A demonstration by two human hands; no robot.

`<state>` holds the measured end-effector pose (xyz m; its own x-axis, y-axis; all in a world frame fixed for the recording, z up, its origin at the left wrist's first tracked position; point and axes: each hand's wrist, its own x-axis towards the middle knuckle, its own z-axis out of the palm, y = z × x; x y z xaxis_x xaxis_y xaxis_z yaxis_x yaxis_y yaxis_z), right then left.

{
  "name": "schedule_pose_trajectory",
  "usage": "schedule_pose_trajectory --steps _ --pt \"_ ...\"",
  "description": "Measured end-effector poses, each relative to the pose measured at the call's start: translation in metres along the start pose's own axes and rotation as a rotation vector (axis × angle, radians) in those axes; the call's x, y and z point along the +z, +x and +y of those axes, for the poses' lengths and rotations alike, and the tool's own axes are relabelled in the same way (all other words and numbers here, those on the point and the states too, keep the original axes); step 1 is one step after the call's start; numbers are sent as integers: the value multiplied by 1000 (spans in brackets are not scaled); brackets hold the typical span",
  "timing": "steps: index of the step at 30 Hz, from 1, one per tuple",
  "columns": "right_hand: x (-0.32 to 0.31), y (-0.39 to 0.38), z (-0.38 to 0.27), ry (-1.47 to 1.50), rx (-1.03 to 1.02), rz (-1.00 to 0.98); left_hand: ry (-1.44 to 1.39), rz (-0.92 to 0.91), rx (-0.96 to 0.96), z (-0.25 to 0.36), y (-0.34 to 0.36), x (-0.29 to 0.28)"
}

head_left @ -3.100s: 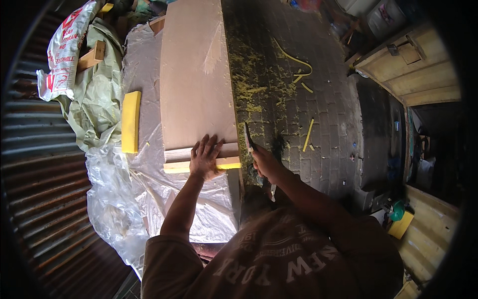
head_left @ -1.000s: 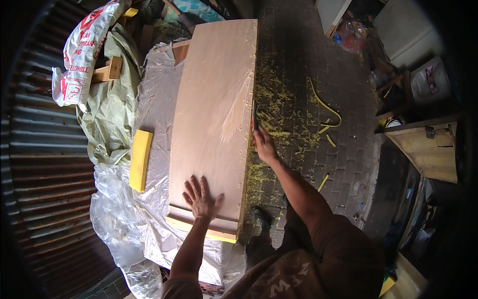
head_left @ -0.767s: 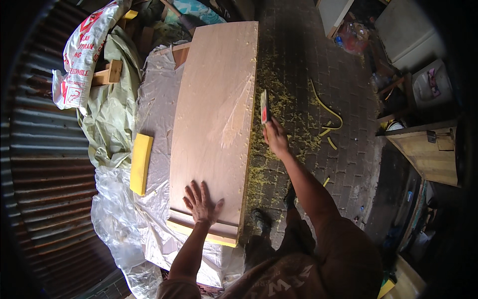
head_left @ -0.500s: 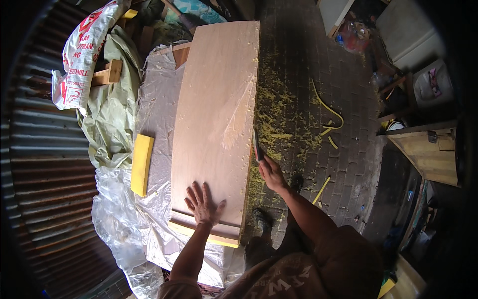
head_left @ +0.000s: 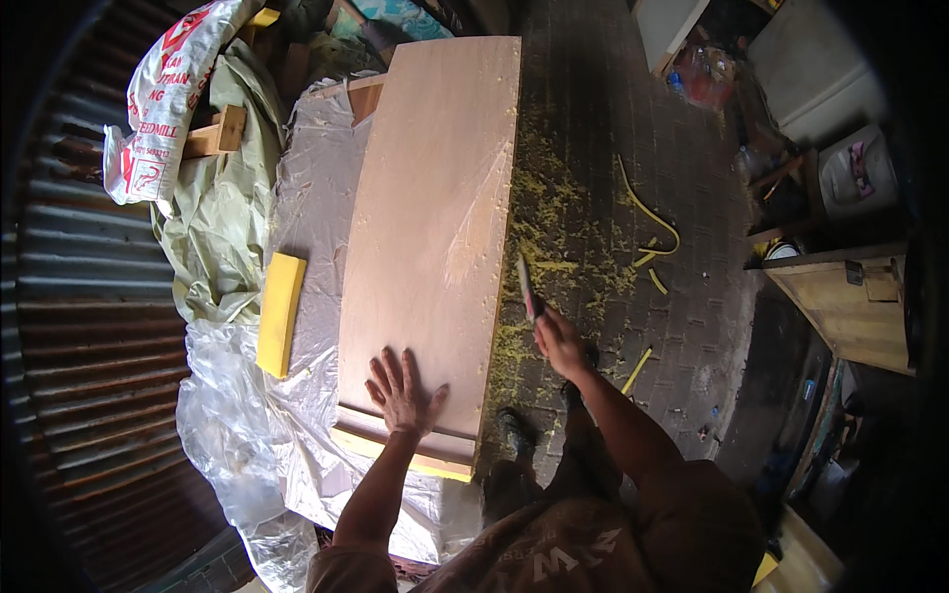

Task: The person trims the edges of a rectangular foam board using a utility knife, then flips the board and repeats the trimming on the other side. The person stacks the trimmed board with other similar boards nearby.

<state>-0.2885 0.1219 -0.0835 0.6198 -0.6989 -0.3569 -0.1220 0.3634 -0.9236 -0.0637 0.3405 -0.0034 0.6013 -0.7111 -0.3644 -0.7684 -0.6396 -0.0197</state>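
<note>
A long plywood board (head_left: 420, 188) lies lengthwise in front of me, with crumbs on its surface and a pale scuffed patch near the right edge. My left hand (head_left: 403, 395) rests flat on its near end, fingers spread. To the right of the board's edge, my right hand (head_left: 560, 344) is closed round the handle of a narrow-bladed hand tool (head_left: 528, 285). The blade points away from me, apart from the board; whether it is a knife or a saw I cannot tell. Yellow foam (head_left: 447, 472) shows along the board's near end.
A yellow foam block (head_left: 282, 314) lies on plastic sheeting (head_left: 311, 232) left of the board. Yellow crumbs (head_left: 549, 222) and foam strips (head_left: 647, 219) litter the brick floor (head_left: 682, 326). Corrugated metal (head_left: 109, 366) stands at left; a wooden cabinet (head_left: 840, 301) stands at right.
My right hand and the bladed tool have moved right and slightly nearer, away from the board's edge. My left hand stays flat on the board.
</note>
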Motion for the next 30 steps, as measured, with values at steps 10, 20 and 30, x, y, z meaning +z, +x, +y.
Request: schedule_pose_trajectory --steps 10,20,30 --pt "61 21 23 144 -35 159 12 -54 -9 8 5 -9" --pt "-7 106 -34 -69 -146 372 -21 1 97 30 15 -14" --pt "84 -83 26 320 26 183 4 3 31 3 -2 -14"
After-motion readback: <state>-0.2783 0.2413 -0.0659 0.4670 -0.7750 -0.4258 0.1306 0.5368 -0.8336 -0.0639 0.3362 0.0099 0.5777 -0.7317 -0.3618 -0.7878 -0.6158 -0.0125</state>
